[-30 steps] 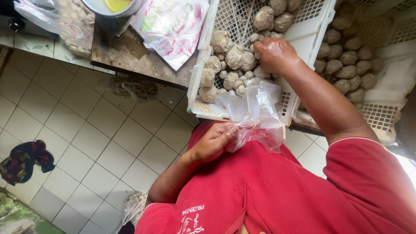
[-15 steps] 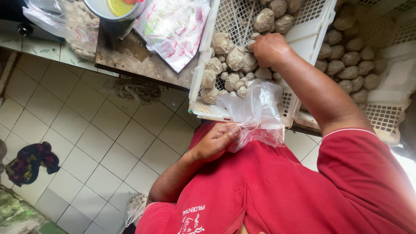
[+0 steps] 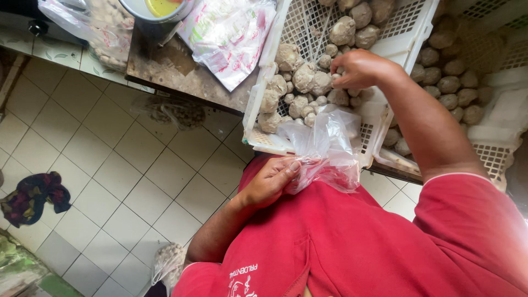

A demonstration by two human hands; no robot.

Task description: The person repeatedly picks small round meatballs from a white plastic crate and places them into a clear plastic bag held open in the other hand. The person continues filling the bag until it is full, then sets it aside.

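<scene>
Dark rag [image 3: 34, 197] on tiled floor [image 3: 110, 181] at eight o'clock; printed plastic packet [image 3: 228, 38] and metal bowl [image 3: 157, 12] on worn tabletop [image 3: 184, 74] at eleven.

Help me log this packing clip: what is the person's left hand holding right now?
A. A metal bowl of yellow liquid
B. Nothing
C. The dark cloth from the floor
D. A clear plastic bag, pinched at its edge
D: the left hand pinches the edge of the clear plastic bag against the red shirt, while the right hand reaches among the brown lumps in the white crate.
</scene>
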